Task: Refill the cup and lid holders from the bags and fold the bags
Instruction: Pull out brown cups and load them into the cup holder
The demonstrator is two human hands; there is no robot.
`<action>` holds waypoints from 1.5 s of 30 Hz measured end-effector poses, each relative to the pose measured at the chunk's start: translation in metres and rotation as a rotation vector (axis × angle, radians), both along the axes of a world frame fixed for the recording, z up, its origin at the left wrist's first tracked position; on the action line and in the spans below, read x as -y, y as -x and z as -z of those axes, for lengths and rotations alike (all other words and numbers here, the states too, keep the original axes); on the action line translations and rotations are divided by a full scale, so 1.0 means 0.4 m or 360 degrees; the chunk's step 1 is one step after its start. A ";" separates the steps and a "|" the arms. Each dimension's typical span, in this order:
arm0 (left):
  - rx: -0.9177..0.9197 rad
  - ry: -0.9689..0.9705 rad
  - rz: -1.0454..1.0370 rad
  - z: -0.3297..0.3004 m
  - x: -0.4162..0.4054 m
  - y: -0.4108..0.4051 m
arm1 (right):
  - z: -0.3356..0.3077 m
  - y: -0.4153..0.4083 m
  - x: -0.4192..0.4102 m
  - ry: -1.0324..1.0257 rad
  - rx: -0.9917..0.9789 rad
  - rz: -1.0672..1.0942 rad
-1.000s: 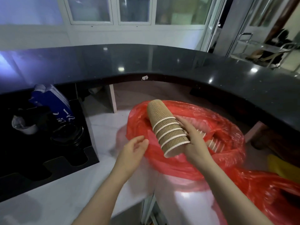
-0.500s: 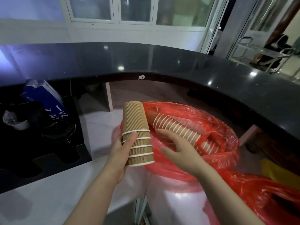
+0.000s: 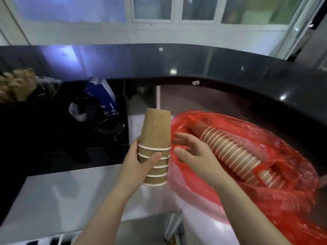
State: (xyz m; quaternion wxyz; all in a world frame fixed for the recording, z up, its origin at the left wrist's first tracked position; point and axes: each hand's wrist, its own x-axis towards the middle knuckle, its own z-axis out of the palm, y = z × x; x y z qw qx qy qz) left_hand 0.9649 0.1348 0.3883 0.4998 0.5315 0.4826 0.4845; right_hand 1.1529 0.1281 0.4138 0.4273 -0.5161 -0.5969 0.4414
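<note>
My left hand [image 3: 139, 160] grips a short stack of brown ribbed paper cups [image 3: 156, 138], held upside down above the white counter. My right hand [image 3: 192, 153] hovers just right of the stack, fingers spread and holding nothing. Behind it a red plastic bag [image 3: 283, 200] lies open on the counter. Inside the bag rests a long stack of the same cups [image 3: 231, 152] on its side. The black cup and lid holder [image 3: 58, 156] stands at the left, with round slots along its front edge.
A blue packet [image 3: 104, 96] and a clear plastic cup [image 3: 77, 112] sit in the holder's back compartments. Black lids [image 3: 109, 127] lie in a front slot. A curved dark bar counter [image 3: 212, 62] rises behind. The white counter [image 3: 62, 195] lies below my left arm.
The short cup stack passed from my right hand to my left and turned upright, base up. My right hand let go and opened. The view swung left, showing more of the holder.
</note>
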 end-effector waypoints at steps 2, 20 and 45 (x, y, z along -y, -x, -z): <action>-0.0060 -0.0069 -0.0100 -0.013 0.028 0.058 | -0.013 0.084 -0.007 0.0043 -0.0154 -0.0153; -0.0513 -0.0625 -0.0523 -0.233 0.591 0.822 | -0.198 0.891 0.382 -0.0412 -0.0400 -0.0877; -0.0968 -0.0672 -0.0991 -0.272 0.644 1.705 | -0.201 1.821 0.362 -0.0532 -0.0592 -0.1204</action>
